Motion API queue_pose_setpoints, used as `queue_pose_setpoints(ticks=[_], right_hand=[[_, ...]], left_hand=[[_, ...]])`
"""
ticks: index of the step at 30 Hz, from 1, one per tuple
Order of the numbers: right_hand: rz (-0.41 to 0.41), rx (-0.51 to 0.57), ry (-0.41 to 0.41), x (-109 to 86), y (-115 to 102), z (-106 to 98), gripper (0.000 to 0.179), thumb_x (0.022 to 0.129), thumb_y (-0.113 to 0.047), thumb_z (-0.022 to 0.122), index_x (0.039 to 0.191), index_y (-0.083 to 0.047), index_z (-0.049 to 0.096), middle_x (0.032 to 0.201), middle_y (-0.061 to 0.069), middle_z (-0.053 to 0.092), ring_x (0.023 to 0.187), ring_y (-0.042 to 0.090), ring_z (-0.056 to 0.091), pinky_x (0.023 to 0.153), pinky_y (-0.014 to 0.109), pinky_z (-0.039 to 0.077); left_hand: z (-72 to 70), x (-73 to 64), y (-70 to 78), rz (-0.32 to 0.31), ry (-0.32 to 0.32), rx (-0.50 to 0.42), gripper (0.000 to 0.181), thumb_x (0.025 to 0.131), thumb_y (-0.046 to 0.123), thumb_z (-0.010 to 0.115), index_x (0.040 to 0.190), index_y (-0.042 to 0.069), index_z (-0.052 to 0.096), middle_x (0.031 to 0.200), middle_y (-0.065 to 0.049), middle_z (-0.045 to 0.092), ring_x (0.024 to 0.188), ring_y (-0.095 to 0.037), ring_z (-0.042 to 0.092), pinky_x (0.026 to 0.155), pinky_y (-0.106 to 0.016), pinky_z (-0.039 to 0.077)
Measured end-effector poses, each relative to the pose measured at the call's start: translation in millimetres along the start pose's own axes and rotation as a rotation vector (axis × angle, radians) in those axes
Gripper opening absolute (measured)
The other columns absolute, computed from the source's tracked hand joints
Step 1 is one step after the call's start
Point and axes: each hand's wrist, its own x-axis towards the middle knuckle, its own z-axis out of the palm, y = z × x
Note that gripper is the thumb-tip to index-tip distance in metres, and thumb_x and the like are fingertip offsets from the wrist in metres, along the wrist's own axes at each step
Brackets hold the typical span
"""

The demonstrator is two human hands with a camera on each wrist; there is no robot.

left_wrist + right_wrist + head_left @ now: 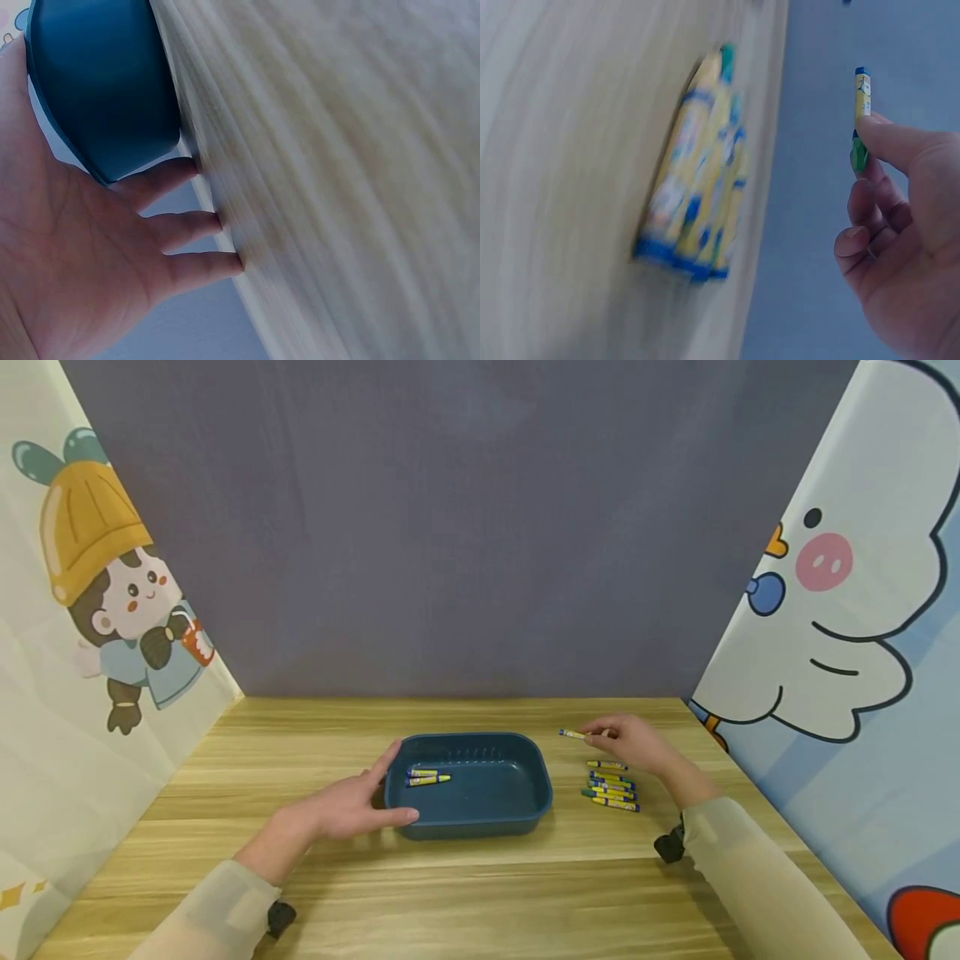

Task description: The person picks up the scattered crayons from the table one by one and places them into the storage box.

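Observation:
My left hand (347,806) rests against the left end of a dark blue rectangular tray (480,821), thumb at the near rim and index finger at the far corner. The left wrist view shows its other fingers straight, their tips at the tabletop beside the tray wall (112,82). Two yellow-wrapped crayons (427,781) lie inside the tray at the left. Right of the tray, my right hand (628,743) pinches a crayon (863,94) between thumb and fingertips, up off the table. This crayon has a yellow wrapper, blue bands and a green tip.
Several more crayons (615,804) lie in a loose row on the wooden table (465,902), below the right hand. A grey panel (465,527) stands behind the table, with cartoon-printed sheets (847,693) at both sides.

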Motion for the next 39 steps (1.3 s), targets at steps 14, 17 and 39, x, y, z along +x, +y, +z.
queue_pose_setpoints(ticks=[14,17,39], right_hand=[[-0.128,0.081,-0.002,12.2,-85.3,16.4,0.024,0.108,-0.023,0.072,0.13,-0.021,0.082,0.111,0.003,0.074,0.077,0.014,0.057,0.065,0.03,0.047],[-0.169,0.103,-0.025,15.9,-100.9,24.5,0.023,0.107,-0.022,0.073,0.129,-0.02,0.083,0.111,0.001,0.074,0.08,0.013,0.059,0.067,0.03,0.05],[-0.326,-0.008,-0.2,47.3,-169.7,102.9,0.021,0.109,-0.022,0.071,0.127,-0.02,0.083,0.117,-0.002,0.072,0.09,0.008,0.06,0.082,0.029,0.054]], left_hand=[[0.3,-0.1,0.4,-0.009,0.004,0.009,0.123,0.096,0.075,0.069,0.178,0.027,-0.01,0.167,-0.031,0.047,0.151,-0.046,0.053,0.123,-0.064,0.042],[0.6,-0.1,0.7,-0.009,0.006,0.009,0.123,0.096,0.075,0.07,0.178,0.027,-0.009,0.166,-0.031,0.048,0.15,-0.045,0.054,0.123,-0.064,0.043],[-1.2,0.0,2.6,-0.003,-0.022,-0.022,0.121,0.098,0.072,0.069,0.178,0.024,-0.009,0.168,-0.023,0.049,0.149,-0.04,0.055,0.119,-0.064,0.046]])
